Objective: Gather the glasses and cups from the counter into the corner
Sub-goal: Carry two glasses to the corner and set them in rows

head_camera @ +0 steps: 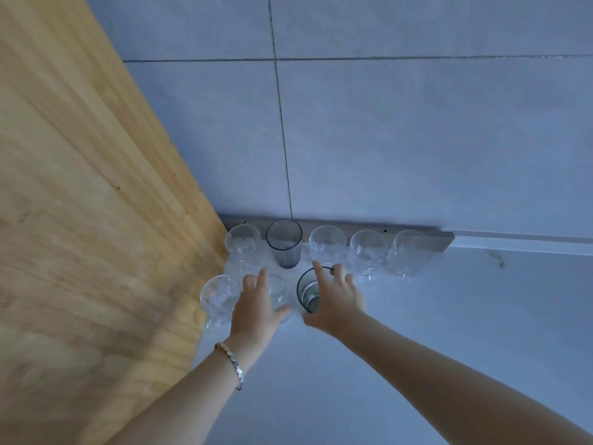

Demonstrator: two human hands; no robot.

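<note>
Several glasses stand in the corner of the white counter (417, 332). Along the back wall runs a row: a clear glass (243, 248), a grey ribbed tumbler (284, 244), and three clear stemmed glasses (369, 250). In front stand a clear stemmed glass (219, 295), a clear glass (278, 292) and a dark-rimmed tumbler (308, 292). My left hand (256, 308) wraps around the clear glass, fingers on its left side and thumb on its right. My right hand (337, 298) grips the dark-rimmed tumbler from the right, fingers over its far rim.
A tall wooden panel (90, 203) closes the corner on the left. The tiled wall (401, 139) rises behind the glasses, with a grey strip (446, 240) at its foot. A bracelet sits on my left wrist.
</note>
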